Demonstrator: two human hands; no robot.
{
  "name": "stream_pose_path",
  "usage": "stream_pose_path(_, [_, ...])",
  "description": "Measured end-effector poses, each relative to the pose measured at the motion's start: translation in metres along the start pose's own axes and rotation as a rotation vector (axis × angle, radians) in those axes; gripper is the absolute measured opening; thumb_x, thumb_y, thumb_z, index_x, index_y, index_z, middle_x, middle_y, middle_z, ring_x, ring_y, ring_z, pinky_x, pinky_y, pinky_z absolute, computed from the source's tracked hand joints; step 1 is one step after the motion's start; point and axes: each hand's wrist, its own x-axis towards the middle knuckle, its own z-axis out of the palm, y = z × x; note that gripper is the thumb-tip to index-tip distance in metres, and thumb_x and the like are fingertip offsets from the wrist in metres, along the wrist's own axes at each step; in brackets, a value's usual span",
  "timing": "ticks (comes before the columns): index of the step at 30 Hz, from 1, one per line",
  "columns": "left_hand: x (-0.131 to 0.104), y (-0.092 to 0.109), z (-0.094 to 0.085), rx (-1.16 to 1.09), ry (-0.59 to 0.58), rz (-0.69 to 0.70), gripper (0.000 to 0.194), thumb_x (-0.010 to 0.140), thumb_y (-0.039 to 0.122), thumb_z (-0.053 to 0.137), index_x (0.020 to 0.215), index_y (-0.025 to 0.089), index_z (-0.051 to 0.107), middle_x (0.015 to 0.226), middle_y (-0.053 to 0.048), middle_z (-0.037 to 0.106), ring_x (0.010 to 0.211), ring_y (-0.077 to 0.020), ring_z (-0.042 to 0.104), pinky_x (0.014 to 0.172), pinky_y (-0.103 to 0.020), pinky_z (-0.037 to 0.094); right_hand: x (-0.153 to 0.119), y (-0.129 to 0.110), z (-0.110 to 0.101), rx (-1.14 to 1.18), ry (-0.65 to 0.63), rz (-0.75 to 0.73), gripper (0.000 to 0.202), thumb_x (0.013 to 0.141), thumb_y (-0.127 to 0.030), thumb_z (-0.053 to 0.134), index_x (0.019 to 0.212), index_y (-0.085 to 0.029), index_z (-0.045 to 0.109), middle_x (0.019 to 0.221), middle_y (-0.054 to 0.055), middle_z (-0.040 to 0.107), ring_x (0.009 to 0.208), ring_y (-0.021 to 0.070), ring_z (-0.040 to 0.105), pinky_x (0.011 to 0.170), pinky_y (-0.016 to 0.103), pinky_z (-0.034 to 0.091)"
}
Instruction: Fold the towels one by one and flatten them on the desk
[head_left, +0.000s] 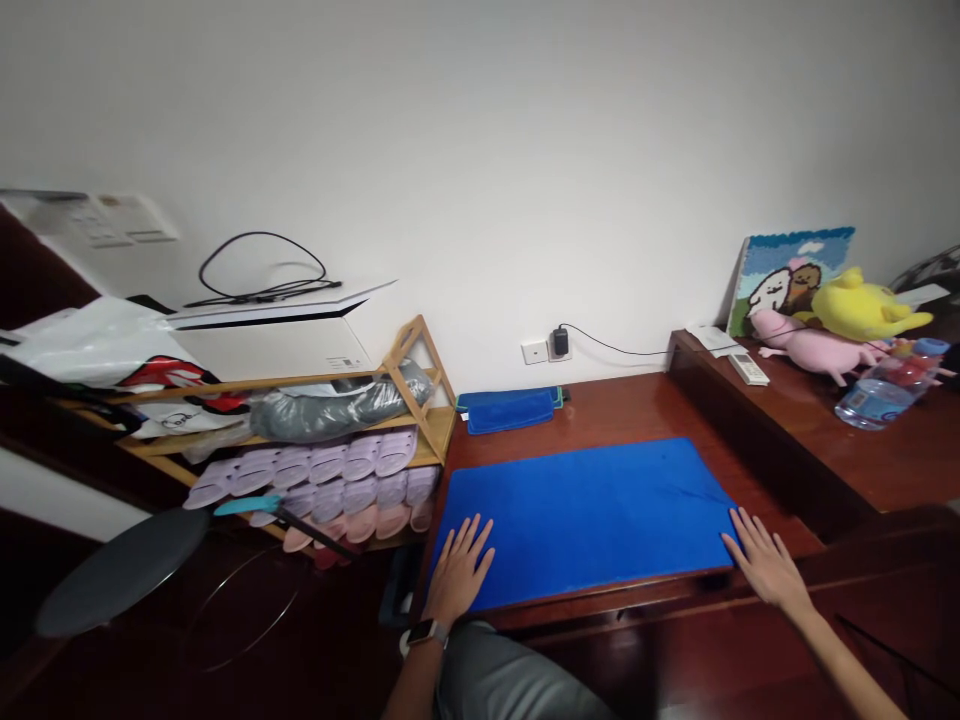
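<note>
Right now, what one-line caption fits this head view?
Left hand and right hand lie flat on the near corners of a blue rectangular fabric mat on a dark wooden platform.

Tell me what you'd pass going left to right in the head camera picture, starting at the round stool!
Stool → shoe rack → left hand → blue mat → right hand → remote → yellow plush → water bottle.

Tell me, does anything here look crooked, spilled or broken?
Nothing looks spilled or broken. The blue mat lies flat, both hands, left and right, pressed on its near corners. Only small oddities: a water bottle lies on its side by the plush toys, and a loose cable sprawls on the white box.
</note>
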Motion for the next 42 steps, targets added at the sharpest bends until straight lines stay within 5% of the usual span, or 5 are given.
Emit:
stream_pose_path(6, [-0.005, 0.002, 0.001, 0.005, 0.004, -0.005, 0.056, 0.109, 0.049, 0.035, 0.163, 0.038, 0.033, 0.171, 0.000, 0.036, 0.158, -0.0244, 0.031, 0.129, -0.053, 0.027, 0.028, -0.052, -0.009, 0.042, 0.083, 0.107, 0.082, 0.099, -0.058, 0.010, 0.157, -0.015, 0.049, 0.166, 0.012, 0.042, 0.158, 0.0364, 0.028, 0.126, 0.062, 0.024])
stream_pose_path(23, [0.091, -0.016, 0.002, 0.106, 0.109, -0.224, 0.048, 0.104, 0.030, 0.041, 0.146, 0.016, 0.060, 0.164, -0.013, 0.047, 0.153, -0.0293, 0.041, 0.126, -0.052, 0.034, 0.138, -0.480, -0.028, 0.356, -0.221, -0.605, 0.069, 0.107, -0.051, 0.020, 0.167, -0.017, 0.026, 0.174, 0.007, 0.021, 0.163, 0.0270, 0.011, 0.132, 0.053, 0.007])
stream_pose_path(28, [0.094, -0.025, 0.012, 0.108, 0.088, -0.332, 0.056, 0.106, 0.044, 0.041, 0.159, 0.026, 0.045, 0.168, -0.012, 0.039, 0.156, -0.0297, 0.036, 0.127, -0.052, 0.031, 0.159, -0.415, -0.014, 0.291, -0.166, -0.549, 0.070, 0.106, -0.057, 0.019, 0.167, -0.023, 0.026, 0.173, 0.005, 0.023, 0.162, 0.0255, 0.016, 0.132, 0.052, 0.010])
stream_pose_path(37, [0.097, -0.033, 0.016, 0.153, 0.112, -0.305, 0.056, 0.106, 0.045, 0.041, 0.159, 0.026, 0.046, 0.167, -0.013, 0.041, 0.154, -0.0311, 0.039, 0.125, -0.053, 0.031, 0.205, -0.076, -0.016, 0.052, -0.101, 0.069, 0.072, 0.103, -0.053, 0.020, 0.168, -0.021, 0.026, 0.173, 0.006, 0.025, 0.161, 0.0273, 0.018, 0.130, 0.053, 0.019])
stream_pose_path(42, [0.098, -0.037, 0.017, 0.184, 0.139, -0.272, 0.056, 0.106, 0.044, 0.042, 0.157, 0.024, 0.049, 0.165, -0.016, 0.046, 0.152, -0.0332, 0.042, 0.123, -0.053, 0.035, 0.201, -0.035, -0.004, 0.104, -0.075, 0.014, 0.075, 0.103, -0.055, 0.018, 0.168, -0.019, 0.024, 0.174, 0.005, 0.024, 0.162, 0.0249, 0.015, 0.131, 0.050, 0.017])
